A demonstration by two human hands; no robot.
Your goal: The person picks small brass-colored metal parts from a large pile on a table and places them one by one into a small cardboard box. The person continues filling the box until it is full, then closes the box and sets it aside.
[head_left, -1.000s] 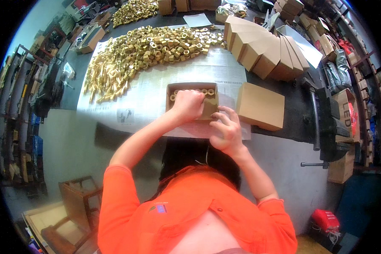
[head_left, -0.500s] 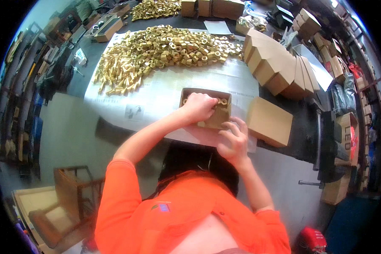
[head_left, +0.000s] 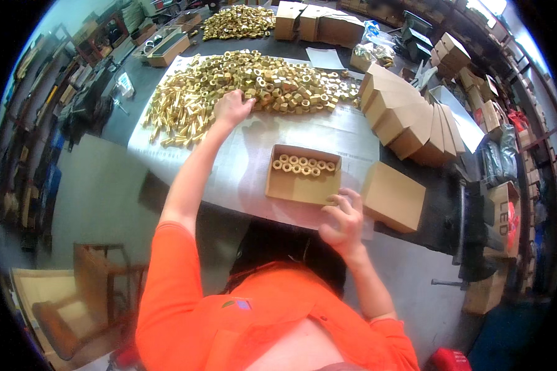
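Reaching into the nut pile (head_left: 254,83) on the surface (head_left: 241,161), the left hand (head_left: 231,106) curls its grip over nuts; whether it holds any is hidden. The right hand (head_left: 342,217), loosely open, touches the box (head_left: 303,175). A closed carton (head_left: 394,196) lies just beside; folded cartons (head_left: 408,114) stand behind.

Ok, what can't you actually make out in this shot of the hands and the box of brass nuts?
Head view only:
- Left hand: its palm lies on the brass nuts, so whether it grips any is hidden.
- Right hand: fingertips at the open box near edge; contact too small to tell.
- Box: nuts show only along its far side; how many layers is unclear.
- Closed boxes: contents hidden.
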